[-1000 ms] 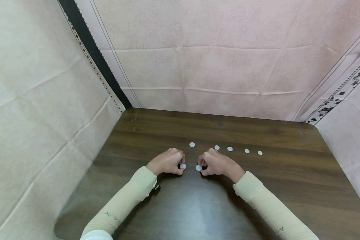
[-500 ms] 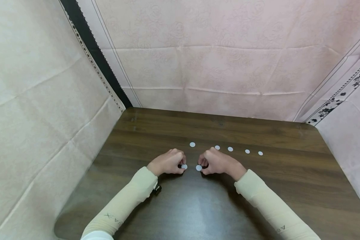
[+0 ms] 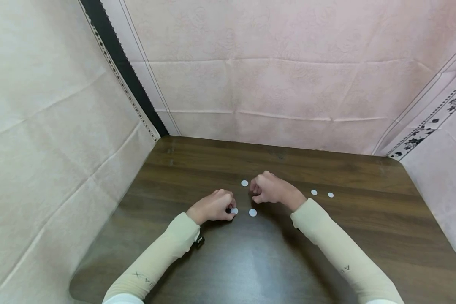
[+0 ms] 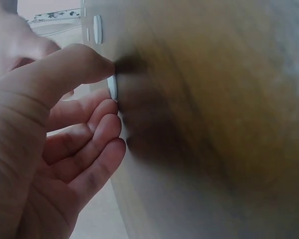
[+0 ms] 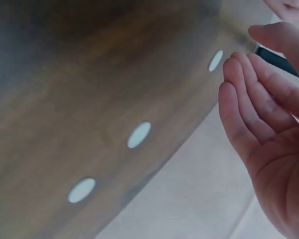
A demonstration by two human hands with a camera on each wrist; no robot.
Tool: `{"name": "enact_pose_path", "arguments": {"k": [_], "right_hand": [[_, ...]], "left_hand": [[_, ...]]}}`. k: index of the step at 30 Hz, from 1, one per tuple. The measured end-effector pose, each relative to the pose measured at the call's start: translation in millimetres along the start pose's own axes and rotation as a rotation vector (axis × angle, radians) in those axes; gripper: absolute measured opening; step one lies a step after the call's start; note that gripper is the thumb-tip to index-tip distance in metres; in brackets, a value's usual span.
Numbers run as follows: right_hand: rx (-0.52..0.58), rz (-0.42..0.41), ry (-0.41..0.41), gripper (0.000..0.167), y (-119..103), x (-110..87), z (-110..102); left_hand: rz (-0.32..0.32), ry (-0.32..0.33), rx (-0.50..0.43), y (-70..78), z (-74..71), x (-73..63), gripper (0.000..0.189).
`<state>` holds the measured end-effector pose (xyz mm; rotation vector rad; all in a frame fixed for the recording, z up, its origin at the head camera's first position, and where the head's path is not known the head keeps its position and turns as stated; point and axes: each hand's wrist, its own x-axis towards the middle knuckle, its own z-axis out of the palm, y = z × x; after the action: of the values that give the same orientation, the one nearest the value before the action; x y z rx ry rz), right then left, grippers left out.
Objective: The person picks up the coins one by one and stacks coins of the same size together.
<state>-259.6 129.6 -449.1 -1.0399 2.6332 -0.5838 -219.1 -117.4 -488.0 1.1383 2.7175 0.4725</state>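
In the head view my left hand (image 3: pixel 214 206) rests low on the table, its thumb and fingers pinching a small white disc (image 3: pixel 234 211) at its edges. The left wrist view shows that same disc (image 4: pixel 113 88) lying flat between thumb and index fingertip. A second white disc (image 3: pixel 252 213) lies just to the right, untouched. Farther back, my right hand (image 3: pixel 272 188) hovers with loosely bent fingers and holds nothing; in the right wrist view its fingertips (image 5: pixel 231 64) are clear of the discs. Close to its left is another white disc (image 3: pixel 245 183).
Two more white discs, the nearer (image 3: pixel 314 192) and the outer one (image 3: pixel 330 195), lie right of the right hand. Others behind that hand are hidden. The brown wooden table (image 3: pixel 197 156) meets a pale cloth backdrop (image 3: pixel 281 84) along its far edge.
My right hand has let go of the near disc and moved away from me, over the back row, covering two discs there. The left hand keeps its pinch, having slid its disc slightly right.
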Motion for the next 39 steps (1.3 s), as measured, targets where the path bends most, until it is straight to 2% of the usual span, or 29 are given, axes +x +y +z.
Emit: {"name": "enact_pose_path", "arguments": {"k": [7,17,24,31,36,39], "right_hand": [[-0.074,-0.002,0.026,0.023,7,19.0,-4],[-0.043,0.036,0.015,0.025,17,46.8,3],[-0.066,0.089,-0.034,0.025,16,57.7,3],[-0.09,0.115,-0.122,0.013,11,67.1,-5],[-0.145,0.14,-0.161,0.006,9,73.8,-7],[-0.187,0.168,-0.177,0.01,8,77.8,-6]], "left_hand": [[-0.004,-0.015,-0.004,2.7,-1.4,0.3,0.01],[-0.02,-0.022,-0.019,-1.3,-1.0,-2.1,0.012],[-0.024,-0.022,-0.024,0.4,-1.7,-1.2,0.012],[-0.009,-0.014,-0.019,-0.2,-0.4,-0.3,0.013],[-0.002,-0.002,-0.007,0.5,0.2,-0.8,0.012],[0.0,0.006,-0.003,1.7,0.4,-1.5,0.012]]}}
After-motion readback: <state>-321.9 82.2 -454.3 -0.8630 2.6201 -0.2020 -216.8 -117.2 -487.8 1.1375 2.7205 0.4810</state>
